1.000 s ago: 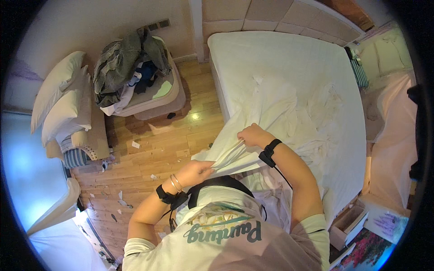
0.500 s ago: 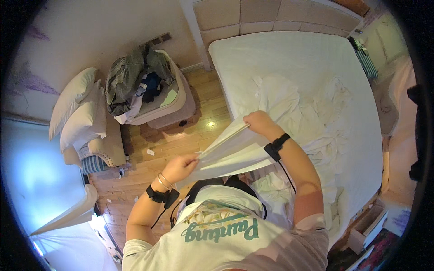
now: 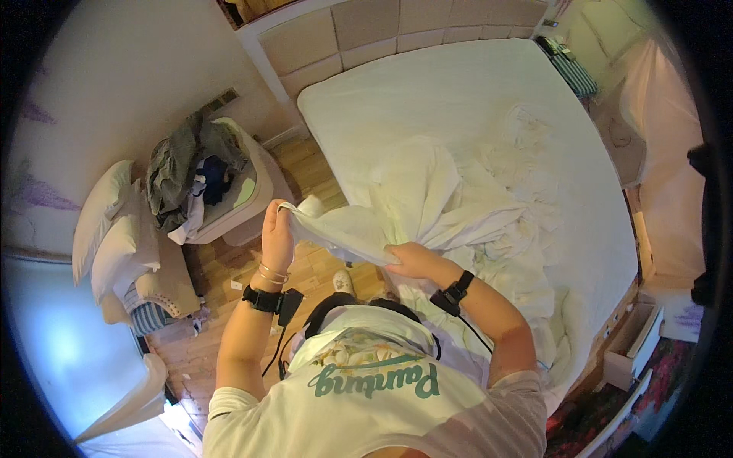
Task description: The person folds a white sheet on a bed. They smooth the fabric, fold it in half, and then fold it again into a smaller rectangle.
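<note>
A crumpled white sheet [image 3: 458,198] lies heaped on the white mattress [image 3: 427,99] of a large bed. My left hand [image 3: 276,229] is raised over the wooden floor and pinches a corner of that sheet. My right hand [image 3: 408,261] grips the same edge nearer the bed, so a band of cloth stretches between both hands. Each wrist wears a black band, and bracelets sit on the left one.
An armchair [image 3: 248,198] piled with clothes stands left of the bed by the wall. White pillows [image 3: 114,229] are stacked on a seat further left. A padded headboard [image 3: 397,30] runs along the far wall. Open boxes [image 3: 630,343] sit at lower right.
My left hand has risen and moved left, pulling the sheet's edge out longer. My right hand has slid along the edge, and the view has shifted toward the bed.
</note>
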Demonstrator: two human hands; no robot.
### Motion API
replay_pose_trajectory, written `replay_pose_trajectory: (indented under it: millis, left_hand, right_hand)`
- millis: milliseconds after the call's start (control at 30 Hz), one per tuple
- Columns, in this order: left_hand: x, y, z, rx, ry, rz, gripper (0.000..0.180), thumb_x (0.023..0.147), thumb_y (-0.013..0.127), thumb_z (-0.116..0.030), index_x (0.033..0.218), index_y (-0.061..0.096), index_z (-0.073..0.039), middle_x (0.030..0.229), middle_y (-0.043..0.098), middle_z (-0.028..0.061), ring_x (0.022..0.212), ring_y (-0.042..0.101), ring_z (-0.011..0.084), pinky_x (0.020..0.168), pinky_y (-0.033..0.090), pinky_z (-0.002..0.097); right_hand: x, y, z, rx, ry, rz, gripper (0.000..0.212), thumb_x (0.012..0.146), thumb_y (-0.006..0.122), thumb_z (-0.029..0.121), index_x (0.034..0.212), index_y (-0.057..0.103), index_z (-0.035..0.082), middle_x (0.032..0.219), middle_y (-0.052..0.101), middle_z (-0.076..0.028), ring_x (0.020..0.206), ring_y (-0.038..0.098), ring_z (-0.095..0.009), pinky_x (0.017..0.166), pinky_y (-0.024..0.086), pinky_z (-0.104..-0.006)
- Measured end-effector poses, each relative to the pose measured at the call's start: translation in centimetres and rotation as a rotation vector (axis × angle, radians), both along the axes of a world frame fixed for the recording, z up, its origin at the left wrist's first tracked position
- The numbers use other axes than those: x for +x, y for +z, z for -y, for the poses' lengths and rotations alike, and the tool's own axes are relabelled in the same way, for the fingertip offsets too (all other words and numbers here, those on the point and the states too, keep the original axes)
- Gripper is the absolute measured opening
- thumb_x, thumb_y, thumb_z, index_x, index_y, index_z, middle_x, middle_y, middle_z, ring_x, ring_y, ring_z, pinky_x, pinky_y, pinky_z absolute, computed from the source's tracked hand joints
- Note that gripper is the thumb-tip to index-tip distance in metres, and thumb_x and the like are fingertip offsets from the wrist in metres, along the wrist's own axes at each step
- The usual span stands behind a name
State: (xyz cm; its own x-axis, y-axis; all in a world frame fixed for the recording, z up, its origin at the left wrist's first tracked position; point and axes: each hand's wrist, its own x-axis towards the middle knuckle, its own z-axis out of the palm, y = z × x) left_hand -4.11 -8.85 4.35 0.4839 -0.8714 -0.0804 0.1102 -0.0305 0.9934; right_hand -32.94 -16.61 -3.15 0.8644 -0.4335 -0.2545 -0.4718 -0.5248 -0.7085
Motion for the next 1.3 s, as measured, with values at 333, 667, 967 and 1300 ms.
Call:
replay_pose_trajectory:
  millis: [333, 667, 967, 1300]
  left_hand:
    - [-2.9, 4.7, 1.9, -0.273, 0.225, 0.275, 0.016, 0.094, 0.039, -0.010, 0.081, 0.048, -0.006, 0.069, 0.037, -0.0059, 0.061, 0.032, 0.0033, 0.054, 0.028, 0.0202]
    - [-4.7, 4.9, 7.7, -0.224, 0.178, 0.544, 0.014, 0.095, 0.046, -0.013, 0.088, 0.052, -0.002, 0.070, 0.043, -0.0015, 0.064, 0.039, 0.0072, 0.057, 0.038, 0.0247]
    - [-7.1, 5.4, 12.0, -0.002, -0.087, 0.692, 0.018, 0.097, 0.045, -0.017, 0.096, 0.053, -0.001, 0.072, 0.050, 0.0097, 0.066, 0.046, 0.0154, 0.063, 0.042, 0.0298]
    - [-6.3, -4.5, 8.1, 0.506, -0.882, 0.810, 0.032, 0.083, 0.067, -0.027, 0.094, 0.059, 0.002, 0.069, 0.057, 0.0071, 0.065, 0.053, 0.0153, 0.060, 0.045, 0.0333]
  right_hand:
    - [-1.9, -0.4, 8.7, -0.505, 0.266, -0.257, 0.030, 0.071, 0.068, 0.039, 0.083, 0.070, 0.012, 0.081, 0.068, -0.011, 0.084, 0.065, -0.031, 0.071, 0.050, -0.0437]
    - [-9.3, 18.8, 23.7, -1.192, -1.038, 0.652, 0.021, 0.073, 0.060, 0.001, 0.094, 0.060, 0.004, 0.092, 0.061, -0.015, 0.087, 0.060, -0.034, 0.073, 0.049, -0.0415]
    - [-12.8, 14.9, 22.9, -0.996, -0.843, 0.534, 0.026, 0.083, 0.056, 0.009, 0.108, 0.058, 0.004, 0.100, 0.061, -0.015, 0.091, 0.060, -0.029, 0.082, 0.048, -0.0343]
    - [-12.5, -7.3, 9.0, -0.251, -0.737, -0.274, 0.024, 0.073, 0.060, 0.019, 0.091, 0.066, 0.004, 0.094, 0.054, -0.023, 0.090, 0.058, -0.039, 0.078, 0.050, -0.0435]
